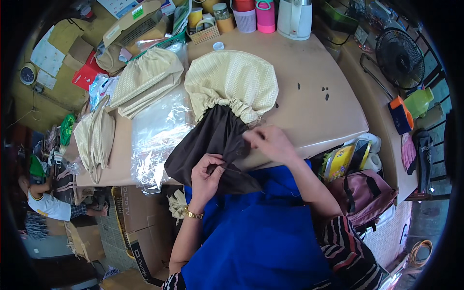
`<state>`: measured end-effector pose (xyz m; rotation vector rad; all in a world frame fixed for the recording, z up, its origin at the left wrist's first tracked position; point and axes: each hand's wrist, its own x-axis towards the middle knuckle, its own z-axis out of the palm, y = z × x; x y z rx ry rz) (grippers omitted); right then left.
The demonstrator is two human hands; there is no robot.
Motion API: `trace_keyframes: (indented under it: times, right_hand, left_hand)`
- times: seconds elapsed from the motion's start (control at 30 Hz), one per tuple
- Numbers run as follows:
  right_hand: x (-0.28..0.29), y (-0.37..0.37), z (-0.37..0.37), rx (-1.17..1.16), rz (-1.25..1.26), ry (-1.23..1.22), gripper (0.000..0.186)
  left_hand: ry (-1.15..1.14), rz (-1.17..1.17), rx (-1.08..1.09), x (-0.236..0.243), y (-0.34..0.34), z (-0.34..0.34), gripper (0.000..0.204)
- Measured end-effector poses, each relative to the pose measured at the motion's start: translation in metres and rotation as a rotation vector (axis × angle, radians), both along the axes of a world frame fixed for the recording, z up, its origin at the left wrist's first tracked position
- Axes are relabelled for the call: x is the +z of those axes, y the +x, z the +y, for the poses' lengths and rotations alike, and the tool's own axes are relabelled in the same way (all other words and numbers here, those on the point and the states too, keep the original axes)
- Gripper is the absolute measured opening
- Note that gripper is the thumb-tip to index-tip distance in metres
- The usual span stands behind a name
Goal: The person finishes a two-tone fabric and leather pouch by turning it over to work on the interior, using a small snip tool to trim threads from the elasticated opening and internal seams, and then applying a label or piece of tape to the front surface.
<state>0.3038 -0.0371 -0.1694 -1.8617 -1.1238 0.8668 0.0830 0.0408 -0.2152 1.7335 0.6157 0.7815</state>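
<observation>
A cream woven bag (232, 77) with a gathered edge lies on the table, its dark brown lining (208, 135) pulled out toward me. My left hand (208, 176) pinches the lining near the table's front edge. My right hand (270, 142) is raised over the lining's right side, thumb and fingertips drawn together and blurred by motion. Whatever its fingertips hold is too small to make out. A thin thread-like line shows beside my left fingers. The lower end of the lining rests on the blue cloth (256, 237) over my lap.
More cream bags (147, 79) and clear plastic sleeves (162, 135) lie at the left. Cups, a pink bottle (266, 17) and a white kettle (295, 19) stand along the back. At the right are a black fan (399, 58) and a mauve backpack (365, 195). Another person (50, 200) sits far left.
</observation>
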Motion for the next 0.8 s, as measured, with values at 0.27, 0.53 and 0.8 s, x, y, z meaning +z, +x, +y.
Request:
trace_keyframes:
  times: [0.27,0.53,0.8]
  right_hand:
    - [-0.017,-0.022,0.010,0.071,-0.103,-0.078,0.046]
    - [-0.029,-0.031,-0.009,0.099,-0.008,0.055,0.024]
    - [0.008,0.023,-0.063,1.302,0.498,-0.103,0.006]
  left_hand:
    - [0.596,0.318,0.156,0.055,0.017,-0.019,0.030]
    - [0.319,0.059,0.148,-0.008,0.034,-0.023,0.044]
    - [0.058,0.075,0.215,-0.006,0.023,-0.018,0.030]
